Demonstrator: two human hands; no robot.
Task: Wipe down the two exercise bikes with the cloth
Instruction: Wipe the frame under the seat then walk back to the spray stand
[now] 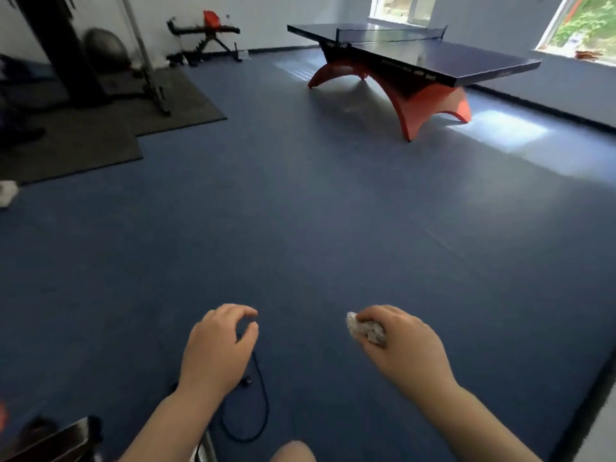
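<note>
Your right hand (400, 345) grips the crumpled white cloth (365, 328), left hand (220, 341) empty, half-curled; no bike visible, so locate one.

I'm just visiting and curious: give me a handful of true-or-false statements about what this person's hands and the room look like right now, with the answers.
1. The right hand holds a crumpled cloth. True.
2. The left hand holds a cloth too. False: its curled fingers hold nothing visible.
3. A ping-pong table stands across the room near the windows. True.
4. The floor is covered in red carpet. False: it is blue, with a dark mat at the left.
5. A black cord lies on the floor below the left hand. True.
6. The cloth is wiping an exercise bike. False: it is held in the air over the floor.
</note>
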